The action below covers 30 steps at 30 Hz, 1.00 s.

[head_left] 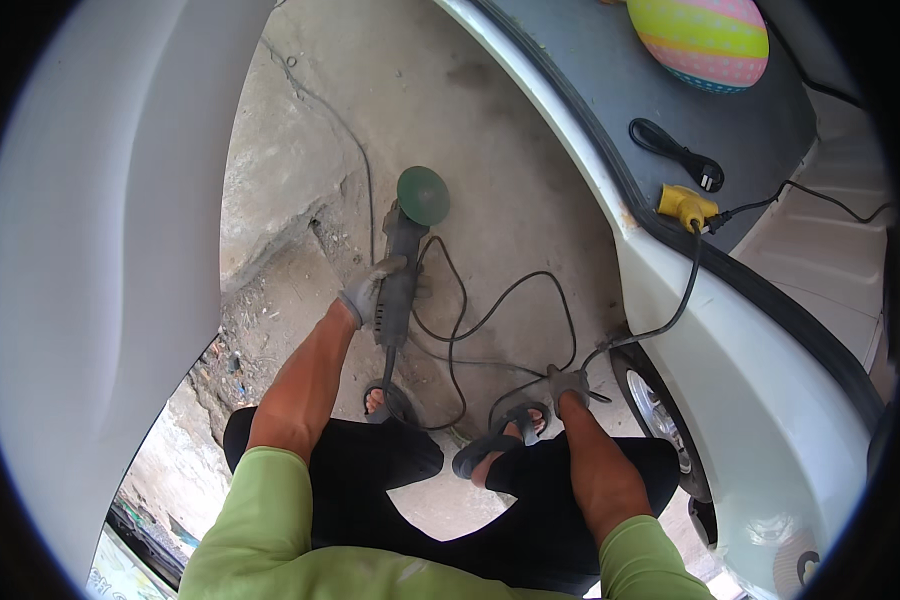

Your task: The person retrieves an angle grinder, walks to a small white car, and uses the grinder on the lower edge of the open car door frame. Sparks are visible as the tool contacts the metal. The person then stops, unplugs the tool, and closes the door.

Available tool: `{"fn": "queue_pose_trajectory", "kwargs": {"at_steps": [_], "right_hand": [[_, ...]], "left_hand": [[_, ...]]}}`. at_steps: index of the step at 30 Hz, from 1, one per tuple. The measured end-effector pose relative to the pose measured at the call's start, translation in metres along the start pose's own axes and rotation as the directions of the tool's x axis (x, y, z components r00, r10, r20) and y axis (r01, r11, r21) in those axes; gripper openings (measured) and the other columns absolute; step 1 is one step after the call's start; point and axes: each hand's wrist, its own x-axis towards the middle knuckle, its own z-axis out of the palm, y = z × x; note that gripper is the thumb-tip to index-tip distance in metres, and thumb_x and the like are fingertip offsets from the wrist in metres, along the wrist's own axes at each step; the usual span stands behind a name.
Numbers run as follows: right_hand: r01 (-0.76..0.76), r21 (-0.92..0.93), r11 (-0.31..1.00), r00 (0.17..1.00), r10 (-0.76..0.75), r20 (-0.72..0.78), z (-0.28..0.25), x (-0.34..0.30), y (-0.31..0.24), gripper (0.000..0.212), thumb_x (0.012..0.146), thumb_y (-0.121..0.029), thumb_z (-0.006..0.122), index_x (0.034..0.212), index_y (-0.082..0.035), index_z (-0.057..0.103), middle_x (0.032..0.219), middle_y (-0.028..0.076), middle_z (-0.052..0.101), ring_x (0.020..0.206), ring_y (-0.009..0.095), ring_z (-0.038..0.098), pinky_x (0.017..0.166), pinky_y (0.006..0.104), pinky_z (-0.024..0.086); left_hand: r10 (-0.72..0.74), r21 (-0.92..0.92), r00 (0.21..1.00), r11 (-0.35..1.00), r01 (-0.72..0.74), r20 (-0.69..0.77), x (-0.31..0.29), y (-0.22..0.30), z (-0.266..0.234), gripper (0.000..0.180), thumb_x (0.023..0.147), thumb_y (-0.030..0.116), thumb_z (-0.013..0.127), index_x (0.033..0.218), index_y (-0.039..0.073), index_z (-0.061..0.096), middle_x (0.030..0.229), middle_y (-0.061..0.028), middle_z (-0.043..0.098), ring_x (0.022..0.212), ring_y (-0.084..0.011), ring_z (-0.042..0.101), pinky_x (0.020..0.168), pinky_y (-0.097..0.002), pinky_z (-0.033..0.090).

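My left hand (372,290), in a grey work glove, grips the body of a dark angle grinder (400,275) above the ground. The grinder points away from me, with a round green disc (423,196) at its far end. From its near end a black power cord (458,330) runs down and loops over the concrete. To the right, beside the car's wheel, my right hand (568,384), also gloved, is closed on the cord. Another black cable (692,285) rises near this hand over the car's edge to a yellow plug adapter (686,206).
A white car body (770,400) with an opened compartment is on the right, its wheel (655,410) low down. Inside lie a coiled black cord (675,152) and a colourful striped ball-like object (705,40). A pale panel (120,250) fills the left. Broken concrete (280,190) lies beside it.
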Motion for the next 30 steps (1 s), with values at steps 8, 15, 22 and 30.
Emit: {"fn": "queue_pose_trajectory", "kwargs": {"at_steps": [8,15,22,30], "right_hand": [[0.531,0.132,0.837,0.846,-0.533,-0.020,0.050,0.034,-0.056,0.043,0.093,-0.039,0.068,0.109,0.000,0.075,0.106,0.020,0.077,0.101,0.034,0.074,0.088,0.0437,0.057],[0.590,0.754,0.289,0.467,-0.884,-0.027,-0.024,-0.134,-0.160,0.033,0.095,-0.031,0.075,0.093,0.002,0.071,0.075,0.006,0.068,0.065,0.014,0.062,0.062,0.0295,0.050],[0.785,0.619,-0.024,0.143,-0.965,-0.218,-0.140,-0.240,-0.146,0.022,0.099,-0.022,0.071,0.094,-0.001,0.069,0.077,0.003,0.063,0.067,0.010,0.057,0.058,0.0268,0.045],[0.301,0.953,-0.031,0.154,-0.985,-0.081,-0.178,-0.240,-0.132,0.020,0.100,-0.024,0.067,0.095,-0.004,0.067,0.072,0.000,0.056,0.054,0.006,0.042,0.049,0.0224,0.036]], "left_hand": [[0.017,-0.038,1.000,0.999,-0.018,-0.015,0.067,0.016,-0.071,0.057,0.101,0.041,0.066,0.138,-0.001,0.055,0.125,-0.0245,0.069,0.110,-0.0392,0.072,0.089,-0.0518,0.063],[-0.068,-0.037,0.997,0.997,0.067,-0.021,0.068,0.026,-0.080,0.053,0.099,0.043,0.071,0.130,0.000,0.061,0.116,-0.0213,0.073,0.106,-0.0378,0.074,0.084,-0.0517,0.065],[0.092,0.218,0.978,0.975,-0.050,-0.188,0.073,0.020,-0.098,0.044,0.096,0.047,0.075,0.112,0.006,0.070,0.092,-0.0113,0.077,0.071,-0.0244,0.074,0.067,-0.0428,0.063],[0.600,0.876,0.663,0.442,0.191,-0.447,0.051,0.013,-0.083,0.070,0.086,0.059,0.077,0.118,-0.003,0.075,0.109,-0.0168,0.077,0.093,-0.0272,0.075,0.084,-0.0412,0.060]]}}
